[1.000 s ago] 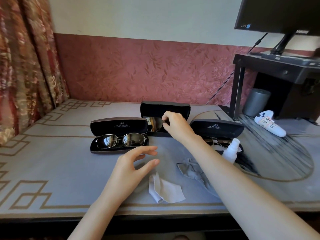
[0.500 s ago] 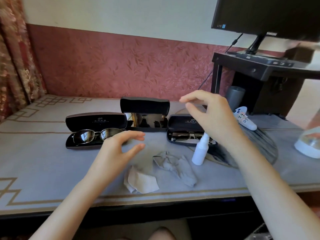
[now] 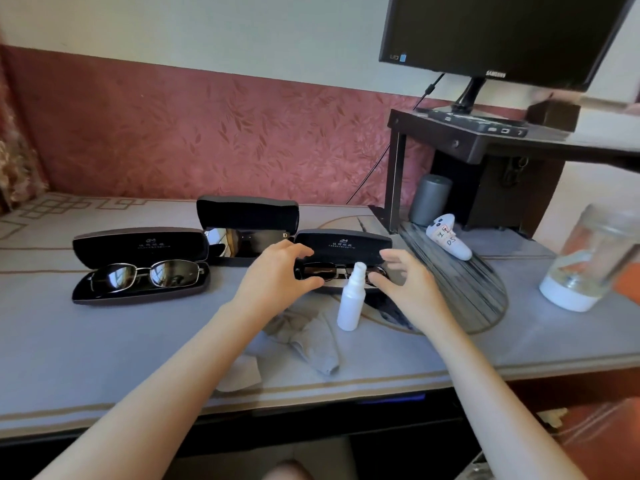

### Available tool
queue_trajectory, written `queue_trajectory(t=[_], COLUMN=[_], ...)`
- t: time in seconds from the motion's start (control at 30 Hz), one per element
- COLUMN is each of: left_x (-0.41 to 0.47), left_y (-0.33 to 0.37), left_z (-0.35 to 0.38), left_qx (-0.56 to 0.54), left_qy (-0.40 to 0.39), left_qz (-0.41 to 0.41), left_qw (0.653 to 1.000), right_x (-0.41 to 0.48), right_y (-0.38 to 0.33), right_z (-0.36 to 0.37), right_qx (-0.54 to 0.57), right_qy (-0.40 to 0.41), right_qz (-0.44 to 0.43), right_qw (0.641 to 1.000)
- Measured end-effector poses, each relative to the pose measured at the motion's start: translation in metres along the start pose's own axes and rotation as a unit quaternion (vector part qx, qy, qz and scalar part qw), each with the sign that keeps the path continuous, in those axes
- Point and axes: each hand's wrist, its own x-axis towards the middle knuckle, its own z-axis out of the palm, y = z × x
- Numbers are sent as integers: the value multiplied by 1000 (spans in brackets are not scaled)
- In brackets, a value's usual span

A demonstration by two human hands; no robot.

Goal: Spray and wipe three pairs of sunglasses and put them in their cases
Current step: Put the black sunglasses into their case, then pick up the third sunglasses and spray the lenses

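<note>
**A:** What is different from half a second ago?

**B:** Both hands have come to the right-hand case. The left hand has moved rightward. Its fingers and thumb now curve, apart, about the case's left end, though whether they touch it cannot be told. The right hand has dropped from above the spray bottle. Its fingers are spread and hold nothing, just off the case's right end.

**A:** And the sunglasses?

**B:** They lie in the open case, between the two thumbs and just behind the bottle. The grey cloth lies near the left wrist, untouched. This pair looks about to be lifted out for spraying, so neither spraying nor wiping has begun on it.
</note>
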Motion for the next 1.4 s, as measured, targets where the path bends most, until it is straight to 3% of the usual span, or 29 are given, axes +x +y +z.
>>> queue_trajectory(t=[0.33,0.77,1.1,1.4], left_x=[12,22,20,11], left_y=[2,7,9,12], left_z=[19,20,20,12], left_qx=[74,92,113,96], left_qy=[17,-20,-9,58], left_qz=[-1,17,55,99], left_qw=[997,995,992,989], right_x=[3,5,4,0], right_y=[8,13,12,7], right_z=[21,25,23,17], right_qx=[-70,-65,-30,48], right_qy=[25,36,37,69], right_qz=[-21,-42,-42,-70], right_qw=[997,996,998,994])
